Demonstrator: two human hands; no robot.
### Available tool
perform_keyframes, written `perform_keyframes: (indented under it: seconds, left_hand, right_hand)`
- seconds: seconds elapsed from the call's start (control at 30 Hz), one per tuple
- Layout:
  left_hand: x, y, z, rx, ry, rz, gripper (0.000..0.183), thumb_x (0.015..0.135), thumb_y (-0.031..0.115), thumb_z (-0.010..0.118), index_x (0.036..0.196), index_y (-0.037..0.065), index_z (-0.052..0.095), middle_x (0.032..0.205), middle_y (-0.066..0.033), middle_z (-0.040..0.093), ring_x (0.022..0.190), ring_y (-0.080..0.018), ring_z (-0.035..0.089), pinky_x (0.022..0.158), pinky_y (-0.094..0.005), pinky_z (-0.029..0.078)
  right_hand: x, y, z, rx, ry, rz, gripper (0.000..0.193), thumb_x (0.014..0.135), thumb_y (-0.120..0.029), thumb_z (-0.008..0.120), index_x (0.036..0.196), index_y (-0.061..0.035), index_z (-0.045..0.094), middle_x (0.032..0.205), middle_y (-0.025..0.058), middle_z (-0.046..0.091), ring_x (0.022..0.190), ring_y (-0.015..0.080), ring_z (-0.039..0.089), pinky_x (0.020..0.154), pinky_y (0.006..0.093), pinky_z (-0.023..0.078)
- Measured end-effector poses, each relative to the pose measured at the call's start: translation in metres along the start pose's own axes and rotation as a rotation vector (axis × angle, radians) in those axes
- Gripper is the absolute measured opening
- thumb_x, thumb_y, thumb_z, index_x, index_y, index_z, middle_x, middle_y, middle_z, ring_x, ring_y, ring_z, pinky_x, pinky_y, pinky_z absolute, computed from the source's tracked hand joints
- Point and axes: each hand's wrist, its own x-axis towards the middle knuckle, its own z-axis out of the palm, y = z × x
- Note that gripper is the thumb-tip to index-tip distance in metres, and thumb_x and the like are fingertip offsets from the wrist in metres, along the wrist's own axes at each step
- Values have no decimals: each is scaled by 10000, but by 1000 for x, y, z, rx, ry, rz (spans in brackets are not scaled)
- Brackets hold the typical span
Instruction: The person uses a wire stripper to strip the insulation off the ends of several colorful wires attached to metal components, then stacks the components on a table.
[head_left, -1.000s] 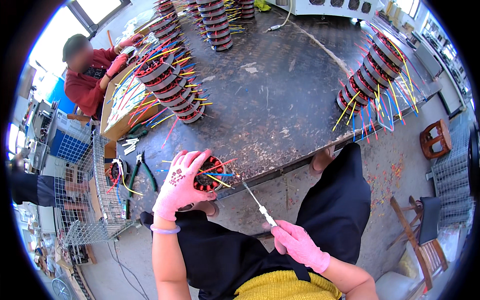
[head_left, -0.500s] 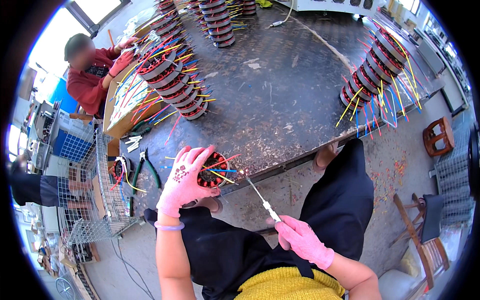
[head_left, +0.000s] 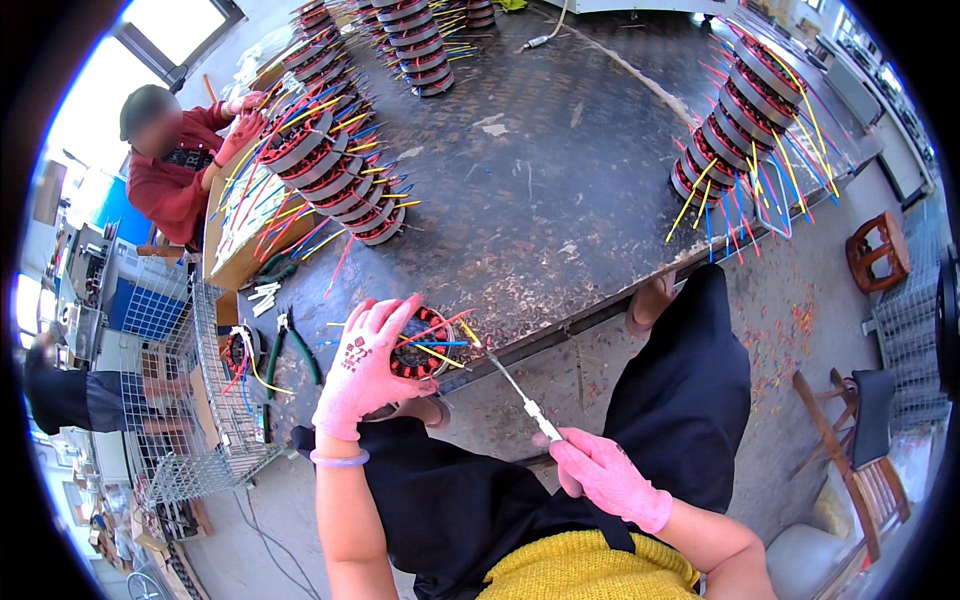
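While pink-gloved left hand (head_left: 357, 372) wraps its fingers round a red-and-black metal stator ring (head_left: 433, 369), pink-gloved right hand (head_left: 612, 482) pinches white-handled metal rod (head_left: 533, 409); windings (head_left: 410, 371) look done, red-blue-yellow leads (head_left: 447, 344) likely unfinished.

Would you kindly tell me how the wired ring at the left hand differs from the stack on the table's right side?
The wired ring is a single piece; the stack has several, so is taller. The left hand holds the wired ring, while no hand touches the stack. Both show red, yellow and blue wires.
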Motion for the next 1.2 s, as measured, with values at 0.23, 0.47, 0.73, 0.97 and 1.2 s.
perform_keyframes:
  seconds: [0.23, 0.47, 0.73, 0.97, 1.2]
  left_hand:
    - [1, 0, 1, 7, 11, 18, 1027, 494, 255, 892, 1411, 78, 467, 1312, -137, 527, 1298, -370, 434, 1182, -486, 252]
    - [2, -2, 1, 1, 18, 47, 1014, 489, 255, 883, 1396, 58, 476, 1293, -139, 534, 1262, -351, 467, 1178, -480, 259]
    - [1, 0, 1, 28, 25, 23, 1006, 496, 256, 877, 1396, 56, 475, 1289, -144, 540, 1253, -352, 474, 1179, -482, 257]
    - [2, 0, 0, 9, 19, 36, 1009, 499, 259, 880, 1399, 57, 471, 1296, -146, 539, 1257, -354, 472, 1179, -485, 255]
    - [2, 1, 0, 18, 22, 37, 1007, 494, 256, 881, 1393, 51, 476, 1291, -145, 544, 1243, -349, 484, 1175, -482, 263]
  right_hand:
    - [0, 2, -1, -1, -2, -34, 352, 1038, -233, 468, 1249, 24, 584, 658, -8, 489, 587, 67, 429, 558, 229, 354]
    - [1, 3, -2, 9, -5, -19, 351, 1038, -228, 472, 1262, 21, 579, 653, -17, 477, 581, 64, 421, 556, 224, 350]
    - [1, 3, -1, -40, -10, -32, 363, 1045, -266, 448, 1234, 7, 596, 650, -10, 481, 579, 63, 447, 562, 245, 381]
    - [-1, 0, 0, -9, -5, -14, 347, 1036, -233, 479, 1267, 4, 584, 648, -14, 486, 579, 62, 420, 555, 219, 340]
    - [2, 7, -2, -22, -3, -28, 365, 1043, -263, 450, 1244, 8, 588, 646, -17, 470, 576, 65, 447, 560, 245, 381]
